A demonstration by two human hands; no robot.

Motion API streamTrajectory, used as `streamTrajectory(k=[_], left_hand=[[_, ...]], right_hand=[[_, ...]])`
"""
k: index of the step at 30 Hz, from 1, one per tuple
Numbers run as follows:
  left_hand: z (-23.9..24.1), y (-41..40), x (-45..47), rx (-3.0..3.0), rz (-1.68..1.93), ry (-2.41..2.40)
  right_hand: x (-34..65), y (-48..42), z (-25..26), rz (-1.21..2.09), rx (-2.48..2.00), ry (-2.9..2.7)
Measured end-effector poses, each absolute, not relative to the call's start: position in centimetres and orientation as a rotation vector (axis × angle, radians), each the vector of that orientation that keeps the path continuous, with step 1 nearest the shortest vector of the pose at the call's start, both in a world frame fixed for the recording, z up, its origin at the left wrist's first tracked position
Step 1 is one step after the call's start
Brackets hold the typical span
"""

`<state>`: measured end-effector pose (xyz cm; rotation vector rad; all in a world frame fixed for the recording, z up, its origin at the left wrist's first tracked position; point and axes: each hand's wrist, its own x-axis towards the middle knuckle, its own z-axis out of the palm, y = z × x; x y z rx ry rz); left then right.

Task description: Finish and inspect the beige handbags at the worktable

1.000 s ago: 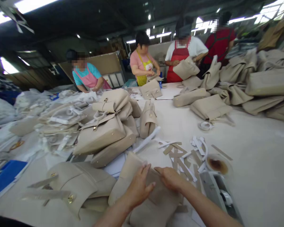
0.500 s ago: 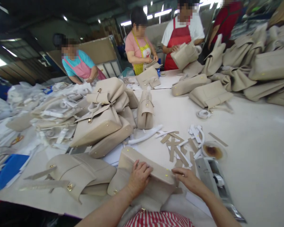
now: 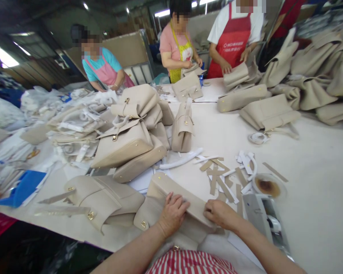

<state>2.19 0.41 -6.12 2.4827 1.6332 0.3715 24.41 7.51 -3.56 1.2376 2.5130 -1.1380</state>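
Note:
A beige handbag (image 3: 174, 186) lies tipped in front of me, its flat base turned up and away. A yellow dot shows at the base's far left corner. My left hand (image 3: 173, 211) holds the bag's near side, fingers curled over the edge of the base. At the base's right end, my right hand (image 3: 221, 214) is closed in a pinch against the corner; its fingertips hide whatever is between them. A gold clasp (image 3: 143, 224) shows on the bag's left part. Just left lies another beige handbag (image 3: 105, 198) with loose straps.
Stacked beige handbags (image 3: 125, 140) stand ahead left. Cut strips (image 3: 217, 175), a bowl with brown liquid (image 3: 270, 186) and a grey tray (image 3: 265, 217) lie to the right. A blue bin (image 3: 28, 186) is at the left edge. Co-workers (image 3: 183, 45) stand across the table.
My right hand has moved left onto the base's corner and closed its fingers, covering yellow dots seen there before. A co-worker in a red apron has lowered a bag to the table.

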Motion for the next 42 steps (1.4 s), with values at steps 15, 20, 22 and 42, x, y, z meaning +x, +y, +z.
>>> streamTrajectory(k=[15,20,22,42], left_hand=[[-6.8,-0.5,2.0,2.579,0.451,1.607],[-6.8,-0.5,2.0,2.527,0.433,1.619],[-6.9,-0.4,2.0,2.511,0.42,1.618],[-6.9,-0.4,1.9,2.478,0.434,1.614]], right_hand=[[23.7,9.1,-5.6,-1.211,1.137,2.284],[25.8,8.1,-6.3,-1.452,1.171,2.243],[26.3,7.6,-5.9,-1.506,1.183,2.268],[24.5,6.3,-4.4,-0.978,1.104,2.543]])
